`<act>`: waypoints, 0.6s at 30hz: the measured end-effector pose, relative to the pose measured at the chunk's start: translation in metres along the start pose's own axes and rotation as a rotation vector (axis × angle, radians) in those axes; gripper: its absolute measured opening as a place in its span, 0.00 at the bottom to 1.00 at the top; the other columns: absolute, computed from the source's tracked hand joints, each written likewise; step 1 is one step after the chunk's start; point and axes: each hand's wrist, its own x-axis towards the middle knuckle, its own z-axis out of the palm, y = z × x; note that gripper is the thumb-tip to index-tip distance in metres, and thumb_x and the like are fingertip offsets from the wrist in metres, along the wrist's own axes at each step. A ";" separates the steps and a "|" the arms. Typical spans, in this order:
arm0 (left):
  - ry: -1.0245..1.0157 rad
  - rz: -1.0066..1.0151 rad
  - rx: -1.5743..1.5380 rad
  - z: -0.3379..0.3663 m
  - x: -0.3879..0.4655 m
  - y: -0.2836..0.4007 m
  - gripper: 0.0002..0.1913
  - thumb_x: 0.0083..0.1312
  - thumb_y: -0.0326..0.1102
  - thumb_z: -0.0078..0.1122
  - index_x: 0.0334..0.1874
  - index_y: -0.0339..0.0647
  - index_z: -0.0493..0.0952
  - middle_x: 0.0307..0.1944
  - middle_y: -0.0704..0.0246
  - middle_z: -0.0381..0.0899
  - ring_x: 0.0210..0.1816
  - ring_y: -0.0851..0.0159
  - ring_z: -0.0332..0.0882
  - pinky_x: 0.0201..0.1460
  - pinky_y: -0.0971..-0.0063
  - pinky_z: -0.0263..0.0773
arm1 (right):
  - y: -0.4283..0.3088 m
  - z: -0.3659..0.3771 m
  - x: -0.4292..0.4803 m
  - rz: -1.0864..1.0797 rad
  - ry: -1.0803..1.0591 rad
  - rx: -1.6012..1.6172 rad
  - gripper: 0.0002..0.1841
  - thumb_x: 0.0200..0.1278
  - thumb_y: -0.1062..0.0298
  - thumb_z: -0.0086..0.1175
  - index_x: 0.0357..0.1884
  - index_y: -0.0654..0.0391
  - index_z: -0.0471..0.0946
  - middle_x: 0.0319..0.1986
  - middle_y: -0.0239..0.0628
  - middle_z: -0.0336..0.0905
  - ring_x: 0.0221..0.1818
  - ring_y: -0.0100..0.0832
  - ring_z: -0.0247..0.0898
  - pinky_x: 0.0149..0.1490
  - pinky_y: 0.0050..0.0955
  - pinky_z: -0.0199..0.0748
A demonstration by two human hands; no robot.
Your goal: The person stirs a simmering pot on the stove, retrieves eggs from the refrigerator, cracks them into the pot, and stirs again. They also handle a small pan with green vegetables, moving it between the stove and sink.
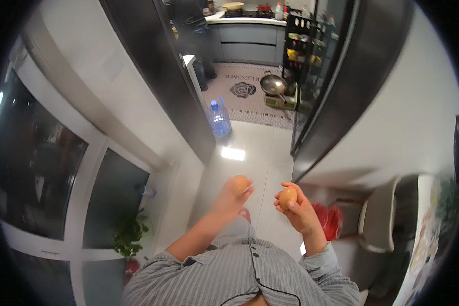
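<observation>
My left hand (231,197), blurred, holds a brown egg (240,184) in front of my body. A second brown egg (288,197) rests in the fingers of my right hand (301,216), with the thumb against its lower side. Both eggs are held in the air above the pale tiled floor (266,172), a short way apart from each other. The undersides of the eggs are hidden by my fingers.
Ahead, a dark-framed doorway opens to a kitchen. A blue water jug (218,120) stands by its left side. A wok (273,85) sits low by the black rack (296,46). Someone in dark clothes (193,34) stands inside. A chair (378,214) is at my right.
</observation>
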 end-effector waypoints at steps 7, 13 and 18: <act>-0.050 -0.143 -0.443 -0.087 0.193 0.037 0.19 0.73 0.51 0.40 0.52 0.45 0.72 0.54 0.68 0.77 0.41 0.71 0.75 0.38 0.78 0.71 | -0.058 -0.055 0.234 0.069 0.041 -0.121 0.27 0.62 0.67 0.56 0.61 0.55 0.59 0.50 0.40 0.72 0.47 0.30 0.71 0.52 0.30 0.70; -0.010 -0.112 -0.250 -0.065 0.391 0.139 0.15 0.73 0.45 0.39 0.53 0.44 0.68 0.48 0.72 0.76 0.31 0.74 0.67 0.30 0.85 0.63 | -0.141 -0.091 0.401 0.029 0.267 -0.127 0.20 0.63 0.61 0.57 0.54 0.54 0.66 0.46 0.34 0.73 0.43 0.28 0.73 0.46 0.24 0.72; 0.072 -0.106 -0.431 -0.081 0.543 0.207 0.16 0.72 0.45 0.39 0.53 0.42 0.67 0.47 0.68 0.75 0.33 0.71 0.68 0.30 0.84 0.64 | -0.176 -0.162 0.555 0.026 0.291 -0.032 0.19 0.64 0.60 0.56 0.53 0.54 0.66 0.44 0.33 0.72 0.40 0.30 0.71 0.44 0.24 0.72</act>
